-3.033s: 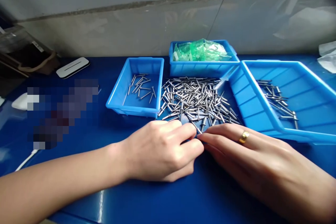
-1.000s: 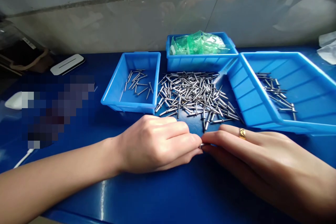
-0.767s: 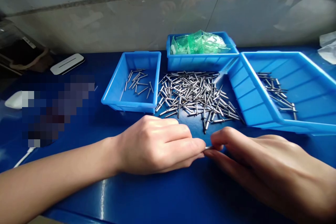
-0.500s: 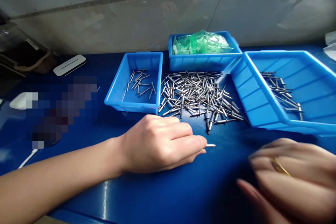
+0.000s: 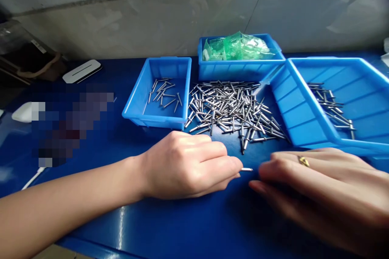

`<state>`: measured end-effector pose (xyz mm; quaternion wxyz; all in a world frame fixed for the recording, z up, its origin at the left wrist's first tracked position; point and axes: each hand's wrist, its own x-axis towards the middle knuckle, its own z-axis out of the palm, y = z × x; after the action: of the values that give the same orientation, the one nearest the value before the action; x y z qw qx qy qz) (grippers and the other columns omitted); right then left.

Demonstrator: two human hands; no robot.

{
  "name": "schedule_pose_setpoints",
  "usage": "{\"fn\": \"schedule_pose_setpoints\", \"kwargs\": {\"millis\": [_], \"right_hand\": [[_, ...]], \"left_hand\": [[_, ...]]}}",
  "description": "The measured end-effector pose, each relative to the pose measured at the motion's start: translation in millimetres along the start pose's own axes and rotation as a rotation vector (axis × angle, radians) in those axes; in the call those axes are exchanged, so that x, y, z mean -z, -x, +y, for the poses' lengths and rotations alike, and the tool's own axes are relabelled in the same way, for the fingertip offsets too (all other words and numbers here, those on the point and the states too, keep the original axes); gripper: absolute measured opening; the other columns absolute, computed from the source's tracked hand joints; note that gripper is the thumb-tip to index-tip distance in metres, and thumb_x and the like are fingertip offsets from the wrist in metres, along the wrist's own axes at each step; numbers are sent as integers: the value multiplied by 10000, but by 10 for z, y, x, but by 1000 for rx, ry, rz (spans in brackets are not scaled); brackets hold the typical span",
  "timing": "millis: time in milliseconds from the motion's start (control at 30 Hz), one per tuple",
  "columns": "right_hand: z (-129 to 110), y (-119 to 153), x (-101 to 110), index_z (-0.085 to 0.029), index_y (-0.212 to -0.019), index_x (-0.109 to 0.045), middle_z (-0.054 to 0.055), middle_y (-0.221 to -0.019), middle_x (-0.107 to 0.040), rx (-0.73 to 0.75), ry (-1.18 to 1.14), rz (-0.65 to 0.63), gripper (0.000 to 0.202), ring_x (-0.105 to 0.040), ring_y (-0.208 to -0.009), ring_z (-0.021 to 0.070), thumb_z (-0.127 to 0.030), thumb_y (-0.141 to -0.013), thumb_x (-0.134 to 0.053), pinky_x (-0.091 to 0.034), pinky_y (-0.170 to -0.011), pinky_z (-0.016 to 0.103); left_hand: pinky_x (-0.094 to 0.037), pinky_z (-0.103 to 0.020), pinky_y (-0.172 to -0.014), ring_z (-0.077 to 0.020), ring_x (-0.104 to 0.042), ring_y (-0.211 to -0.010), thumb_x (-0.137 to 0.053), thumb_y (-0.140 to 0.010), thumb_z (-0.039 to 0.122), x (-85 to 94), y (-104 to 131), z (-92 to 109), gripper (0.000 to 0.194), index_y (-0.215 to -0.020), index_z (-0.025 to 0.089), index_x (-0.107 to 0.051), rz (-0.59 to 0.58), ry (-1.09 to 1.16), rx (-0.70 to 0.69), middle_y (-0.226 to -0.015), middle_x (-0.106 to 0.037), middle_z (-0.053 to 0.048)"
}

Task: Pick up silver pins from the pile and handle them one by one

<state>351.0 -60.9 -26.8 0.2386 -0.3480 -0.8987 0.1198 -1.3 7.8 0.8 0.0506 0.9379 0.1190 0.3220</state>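
Observation:
My left hand (image 5: 194, 168) is closed in a pinch in front of the pile. From between its thumb and forefinger sticks the silver end of a rivet (image 5: 246, 169), pointing right; the rest is hidden by the fingers. My right hand (image 5: 313, 182), with a gold ring and slightly blurred, is just right of that end. A small gap shows between its thumb and forefinger, with nothing visible in it. Beyond both hands lies a loose heap of rivets (image 5: 226, 105) with some screws mixed in.
Screws lie in the left blue bin (image 5: 154, 122). A back blue bin (image 5: 240, 71) holds green plastic bags. Several rivets rest in the right blue bin (image 5: 298, 117). Leftward on the blue table (image 5: 170, 230) are a white device (image 5: 82, 71), a blurred-out object and a white cable (image 5: 34, 179).
My right hand has moved left, bringing its fingertips close to the rivet's end. The left hand keeps its pinch and has hardly moved. The view has shifted slightly.

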Motion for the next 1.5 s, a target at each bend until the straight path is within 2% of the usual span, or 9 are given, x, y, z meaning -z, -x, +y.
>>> {"fn": "schedule_pose_setpoints", "kwargs": {"millis": [200, 433, 600, 833, 1000, 1100, 1233, 1367, 1500], "right_hand": [[-181, -238, -138, -321, -1063, -727, -10, -802, -618, 15, -10, 3, 312, -618, -679, 231, -559, -1262, -760, -477, -596, 340], [-271, -662, -1, -289, -967, -573, -65, -746, -525, 164, -35, -41, 440, -464, -515, 131, -133, -1349, -420, -330, -474, 320], [-277, -739, 41, -282, -946, -621, -54, -738, -617, 202, -26, -22, 463, -582, -511, 131, -116, -1344, -452, -426, -500, 299], [-301, -737, 59, -275, -1008, -690, -25, -782, -740, 179, 11, -10, 523, -723, -563, 139, -306, -1434, -387, -514, -550, 294], [-269, -680, 57, -288, -959, -648, -11, -833, -832, 180, -5, -15, 475, -737, -574, 148, -134, -1369, -466, -515, -546, 302], [-242, -656, 64, -286, -971, -659, 11, -869, -872, 150, 29, 4, 454, -777, -612, 169, -59, -1319, -476, -517, -555, 321], [-171, -637, 81, -271, -1043, -707, 16, -880, -884, 144, 63, -16, 358, -811, -632, 188, -68, -1285, -537, -539, -545, 312], [-136, -616, 63, -266, -1072, -735, 28, -926, -917, 144, 67, -32, 317, -838, -650, 194, -34, -1226, -583, -548, -530, 301], [-171, -632, 11, -264, -1055, -718, 51, -934, -927, 151, 82, -35, 377, -858, -646, 202, -63, -1287, -499, -555, -522, 309]], "left_hand": [[-693, -279, -690, -163, -861, -734, -608, -1345, 108, 11, -6, -7, 347, -1156, 78, -898, 7, 36, -2, -906, -919, -60], [-750, -269, -751, -163, -908, -797, -675, -1328, 98, 27, 4, -26, 204, -1302, 70, -876, 34, 76, -19, -1000, -978, -74], [-765, -260, -831, -175, -948, -907, -637, -1326, 98, 1, -30, -15, 276, -1196, 108, -879, 45, 74, -20, -1097, -1003, -96], [-617, -285, -643, -138, -706, -609, -589, -1302, 92, -34, -45, 4, 418, -966, 139, -833, 5, 60, 44, -804, -839, 0], [-673, -287, -757, -173, -852, -770, -635, -1341, 130, -26, -27, 4, 367, -1061, 121, -872, -8, 0, 25, -924, -901, -47], [-651, -287, -726, -159, -808, -722, -654, -1357, 184, -20, -18, 15, 383, -1035, 149, -859, -31, -27, 82, -882, -880, -24], [-632, -267, -689, -133, -745, -667, -658, -1379, 245, -9, -20, 15, 433, -990, 174, -834, -9, -44, 97, -823, -856, 1], [-681, -274, -744, -145, -832, -742, -661, -1387, 234, 8, -21, 11, 357, -1110, 141, -866, 13, -4, 70, -900, -907, -26], [-697, -275, -743, -151, -859, -758, -660, -1377, 208, 10, -18, 26, 313, -1170, 134, -882, 29, 17, 44, -920, -928, -34]]}}
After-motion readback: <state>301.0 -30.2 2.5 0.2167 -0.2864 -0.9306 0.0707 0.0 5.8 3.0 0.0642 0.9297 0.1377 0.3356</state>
